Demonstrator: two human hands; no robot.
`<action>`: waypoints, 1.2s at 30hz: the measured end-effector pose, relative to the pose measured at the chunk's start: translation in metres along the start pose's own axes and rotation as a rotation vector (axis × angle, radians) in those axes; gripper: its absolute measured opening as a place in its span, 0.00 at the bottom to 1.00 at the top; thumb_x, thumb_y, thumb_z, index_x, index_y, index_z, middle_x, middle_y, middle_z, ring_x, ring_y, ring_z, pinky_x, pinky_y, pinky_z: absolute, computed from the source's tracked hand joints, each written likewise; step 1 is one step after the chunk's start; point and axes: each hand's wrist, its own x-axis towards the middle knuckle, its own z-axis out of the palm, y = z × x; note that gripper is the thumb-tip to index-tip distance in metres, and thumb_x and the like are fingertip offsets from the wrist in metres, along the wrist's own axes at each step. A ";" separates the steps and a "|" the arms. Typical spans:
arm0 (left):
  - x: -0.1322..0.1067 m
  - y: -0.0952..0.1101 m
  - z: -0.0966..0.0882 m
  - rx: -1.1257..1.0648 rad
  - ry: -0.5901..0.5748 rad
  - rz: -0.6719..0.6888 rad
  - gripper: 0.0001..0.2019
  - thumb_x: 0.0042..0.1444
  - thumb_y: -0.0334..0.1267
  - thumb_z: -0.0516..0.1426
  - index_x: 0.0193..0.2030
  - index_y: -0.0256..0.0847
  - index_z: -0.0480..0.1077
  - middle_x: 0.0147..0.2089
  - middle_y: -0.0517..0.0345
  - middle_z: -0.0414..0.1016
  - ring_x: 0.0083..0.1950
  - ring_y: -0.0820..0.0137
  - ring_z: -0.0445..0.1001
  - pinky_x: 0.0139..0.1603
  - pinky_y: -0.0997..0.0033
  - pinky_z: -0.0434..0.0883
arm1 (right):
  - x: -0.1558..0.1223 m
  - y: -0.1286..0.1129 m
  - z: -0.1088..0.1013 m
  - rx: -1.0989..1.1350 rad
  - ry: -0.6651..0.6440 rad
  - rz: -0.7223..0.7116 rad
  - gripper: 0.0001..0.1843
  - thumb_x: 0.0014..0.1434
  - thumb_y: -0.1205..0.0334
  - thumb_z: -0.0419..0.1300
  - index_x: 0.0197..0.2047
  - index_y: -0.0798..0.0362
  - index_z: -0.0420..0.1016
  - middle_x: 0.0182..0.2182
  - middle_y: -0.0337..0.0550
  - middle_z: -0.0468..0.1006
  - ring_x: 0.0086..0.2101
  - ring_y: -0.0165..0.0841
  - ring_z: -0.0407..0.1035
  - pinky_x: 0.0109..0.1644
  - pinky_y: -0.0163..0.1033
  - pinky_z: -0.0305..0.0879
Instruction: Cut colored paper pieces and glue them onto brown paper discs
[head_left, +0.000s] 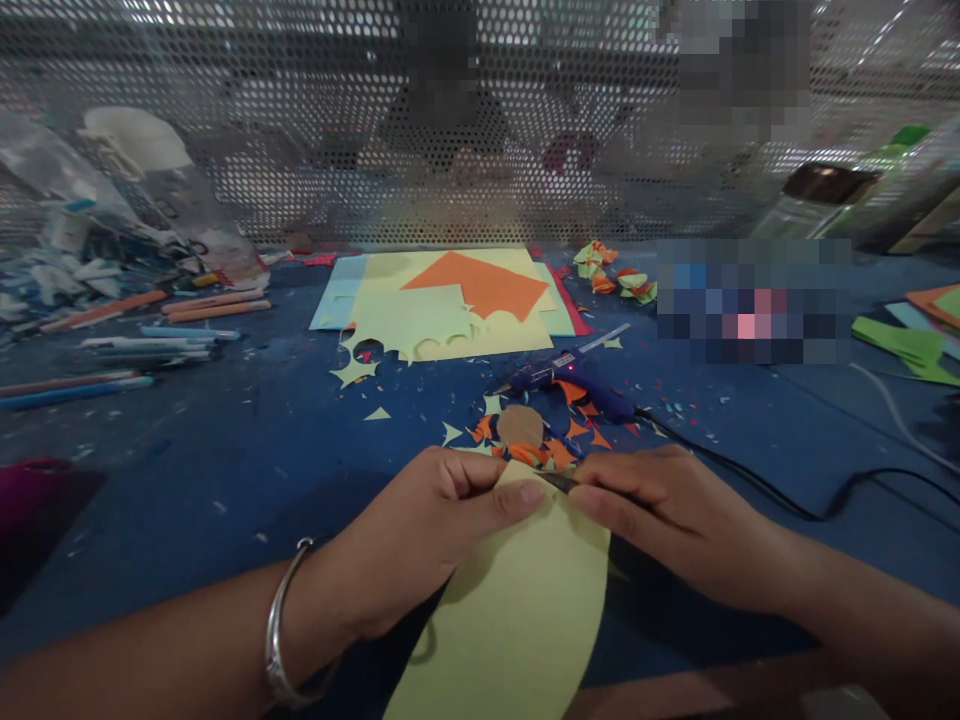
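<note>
My left hand [457, 510] pinches the top of a pale yellow sheet of paper [532, 610] between thumb and fingers. The sheet hangs down toward me, curving along its right side. At its top edge my right hand [667, 500] is closed on small scissors [556, 482]; only their dark blades show, touching the paper, and the handles are hidden in the fingers. Just beyond the hands lies a round brown cardboard disc [520, 428], with orange and pale green paper scraps [529, 456] around it.
A blue glue gun [577, 378] with a black cord [742, 470] lies ahead. Behind it are stacked coloured sheets [495, 335], some with round cut-outs. Paper sticks [217, 305] and a bottle [180, 200] stand left. Crumpled paper pieces [600, 265] lie before a perforated metal screen [315, 140].
</note>
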 end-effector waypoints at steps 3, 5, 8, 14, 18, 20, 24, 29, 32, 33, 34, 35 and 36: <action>0.000 0.000 0.000 -0.030 0.007 0.008 0.18 0.57 0.52 0.65 0.35 0.36 0.78 0.27 0.60 0.76 0.23 0.78 0.69 0.26 0.79 0.65 | 0.000 0.000 0.000 0.006 0.007 0.000 0.23 0.74 0.51 0.49 0.28 0.52 0.65 0.22 0.33 0.63 0.23 0.24 0.59 0.27 0.32 0.54; 0.000 0.000 0.000 -0.036 0.007 0.010 0.18 0.57 0.52 0.65 0.36 0.36 0.78 0.28 0.60 0.76 0.24 0.78 0.69 0.26 0.79 0.65 | 0.000 0.000 0.000 0.009 0.012 -0.008 0.23 0.74 0.51 0.49 0.27 0.52 0.64 0.22 0.33 0.64 0.23 0.24 0.59 0.27 0.32 0.54; 0.000 0.000 0.000 -0.036 0.010 0.003 0.18 0.56 0.53 0.66 0.36 0.37 0.78 0.29 0.60 0.77 0.24 0.78 0.70 0.26 0.79 0.66 | 0.000 0.000 -0.001 0.009 0.009 -0.016 0.23 0.74 0.51 0.49 0.28 0.52 0.65 0.22 0.33 0.64 0.23 0.24 0.59 0.27 0.31 0.54; 0.001 0.002 0.000 -0.061 0.029 0.007 0.16 0.56 0.51 0.66 0.34 0.37 0.78 0.27 0.61 0.76 0.22 0.79 0.69 0.24 0.81 0.65 | 0.000 0.000 -0.002 -0.002 -0.006 -0.042 0.22 0.74 0.53 0.49 0.29 0.52 0.67 0.22 0.33 0.65 0.23 0.24 0.60 0.28 0.32 0.55; 0.000 0.004 0.001 -0.081 0.030 -0.002 0.15 0.57 0.50 0.66 0.37 0.37 0.79 0.28 0.60 0.78 0.23 0.79 0.71 0.24 0.82 0.66 | -0.001 0.001 -0.003 0.000 -0.001 -0.052 0.21 0.74 0.52 0.49 0.30 0.52 0.69 0.22 0.33 0.66 0.22 0.25 0.60 0.28 0.32 0.55; -0.001 0.004 0.002 -0.101 0.014 -0.002 0.15 0.58 0.49 0.66 0.39 0.37 0.79 0.29 0.59 0.78 0.23 0.79 0.71 0.24 0.82 0.67 | -0.001 0.000 -0.004 -0.004 -0.009 -0.043 0.21 0.74 0.52 0.49 0.30 0.52 0.68 0.22 0.34 0.67 0.23 0.25 0.61 0.28 0.32 0.55; -0.002 0.002 0.002 -0.112 -0.015 -0.003 0.13 0.60 0.47 0.65 0.37 0.37 0.79 0.27 0.61 0.78 0.22 0.80 0.70 0.24 0.83 0.66 | 0.001 -0.003 -0.005 -0.005 -0.019 -0.041 0.22 0.74 0.53 0.49 0.29 0.52 0.68 0.22 0.33 0.66 0.23 0.24 0.61 0.28 0.32 0.56; 0.001 0.000 0.004 -0.098 -0.019 -0.030 0.14 0.59 0.48 0.65 0.35 0.37 0.78 0.26 0.62 0.76 0.21 0.81 0.68 0.23 0.83 0.64 | 0.000 -0.004 -0.004 -0.009 -0.017 -0.052 0.22 0.74 0.54 0.50 0.29 0.53 0.67 0.22 0.33 0.65 0.23 0.24 0.59 0.28 0.31 0.55; 0.002 0.000 0.005 -0.116 -0.040 -0.027 0.14 0.58 0.48 0.65 0.34 0.37 0.78 0.26 0.62 0.76 0.22 0.81 0.68 0.24 0.82 0.63 | 0.000 -0.003 -0.003 0.003 -0.025 -0.044 0.22 0.74 0.53 0.49 0.29 0.53 0.68 0.22 0.33 0.65 0.23 0.24 0.60 0.28 0.31 0.55; 0.002 -0.001 0.006 -0.125 -0.050 -0.024 0.14 0.58 0.48 0.65 0.34 0.37 0.78 0.25 0.63 0.75 0.22 0.81 0.68 0.24 0.82 0.63 | 0.000 -0.003 -0.003 0.002 -0.027 -0.040 0.22 0.74 0.52 0.49 0.29 0.53 0.67 0.22 0.33 0.66 0.23 0.24 0.61 0.28 0.31 0.55; 0.002 -0.001 0.006 -0.131 -0.058 -0.019 0.14 0.58 0.48 0.65 0.34 0.37 0.78 0.26 0.62 0.76 0.22 0.81 0.68 0.24 0.82 0.64 | 0.000 -0.003 -0.002 0.001 -0.025 -0.038 0.22 0.74 0.52 0.49 0.29 0.53 0.67 0.22 0.33 0.66 0.23 0.24 0.61 0.28 0.31 0.55; 0.003 -0.002 0.007 -0.134 -0.061 -0.013 0.14 0.58 0.48 0.65 0.34 0.37 0.79 0.26 0.62 0.76 0.22 0.81 0.69 0.25 0.82 0.64 | 0.000 -0.003 -0.002 -0.001 -0.024 -0.038 0.22 0.74 0.52 0.49 0.29 0.53 0.66 0.22 0.33 0.65 0.23 0.24 0.61 0.28 0.31 0.55; 0.003 -0.003 0.007 -0.131 -0.059 -0.008 0.14 0.58 0.48 0.66 0.34 0.37 0.79 0.27 0.62 0.77 0.23 0.80 0.69 0.26 0.82 0.65 | 0.000 -0.003 -0.002 -0.005 -0.019 -0.040 0.22 0.74 0.53 0.49 0.28 0.53 0.66 0.22 0.32 0.65 0.23 0.24 0.60 0.28 0.31 0.54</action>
